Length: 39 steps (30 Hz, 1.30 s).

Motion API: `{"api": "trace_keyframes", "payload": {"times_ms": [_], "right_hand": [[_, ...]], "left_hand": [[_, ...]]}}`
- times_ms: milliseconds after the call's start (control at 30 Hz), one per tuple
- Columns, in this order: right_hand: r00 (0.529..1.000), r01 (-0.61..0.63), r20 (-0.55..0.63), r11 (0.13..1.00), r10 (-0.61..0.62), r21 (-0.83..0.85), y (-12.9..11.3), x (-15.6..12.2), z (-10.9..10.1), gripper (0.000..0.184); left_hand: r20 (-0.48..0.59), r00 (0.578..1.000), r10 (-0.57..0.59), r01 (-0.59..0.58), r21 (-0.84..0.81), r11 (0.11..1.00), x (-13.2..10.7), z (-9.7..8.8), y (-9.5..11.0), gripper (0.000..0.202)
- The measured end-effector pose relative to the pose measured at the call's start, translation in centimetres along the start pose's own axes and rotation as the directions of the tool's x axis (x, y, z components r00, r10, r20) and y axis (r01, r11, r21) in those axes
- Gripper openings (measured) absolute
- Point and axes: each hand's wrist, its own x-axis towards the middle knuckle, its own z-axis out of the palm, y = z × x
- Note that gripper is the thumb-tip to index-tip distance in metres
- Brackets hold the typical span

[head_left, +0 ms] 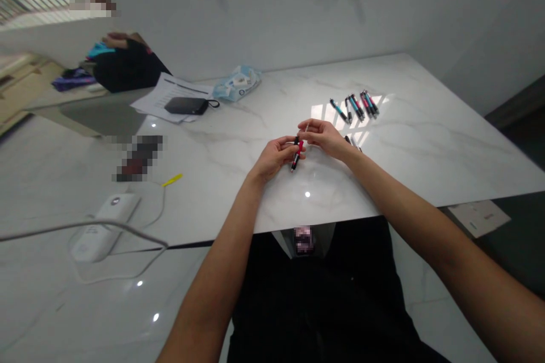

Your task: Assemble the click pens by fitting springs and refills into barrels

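Observation:
My left hand point(276, 159) is closed on a red and black pen point(298, 150), its tip pointing down toward the table. A short black piece point(297, 140) shows beside the pen's red part, between the same fingers. Close by on the right, my right hand point(322, 136) pinches a small, thin, pale piece point(307, 127) too small to name. Under my right wrist lies a dark pen-like thing point(348, 139), partly hidden. Several pens point(361, 106) in black, teal and red lie in a loose row beyond my right hand.
At the back stand a blue-white wipes pack point(238, 84) and papers point(170, 91) under a black pouch point(186, 105). On the left are a white power strip point(106, 227), a cable point(140, 231) and a yellow strip point(172, 180). Another person's hand point(116, 40) shows behind.

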Motion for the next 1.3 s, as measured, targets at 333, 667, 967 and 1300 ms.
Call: {"api": "trace_keyframes", "payload": {"times_ms": [333,667,967,1300], "right_hand": [[0.999,0.030,-0.009,0.978,-0.033,-0.206,-1.9,-1.0,1.0,0.044],[0.975,0.181,-0.100,0.971,-0.198,-0.157,-2.7,-0.7,0.4,0.038],[0.943,0.110,-0.305,0.990,-0.132,-0.088,-2.8,0.3,-1.9,0.056],[0.943,0.109,-0.259,0.930,-0.208,-0.351,0.1,1.0,-2.5,0.026]], "left_hand": [[-0.007,0.986,0.165,-0.164,0.105,0.981,0.0,0.7,-0.1,0.060],[-0.063,0.973,0.223,-0.206,0.209,0.956,0.1,1.2,0.0,0.058],[-0.212,0.913,0.348,-0.248,0.388,0.888,0.6,0.4,-0.3,0.043],[-0.361,0.833,0.418,-0.186,0.529,0.828,1.5,-1.1,-1.1,0.028]]}}
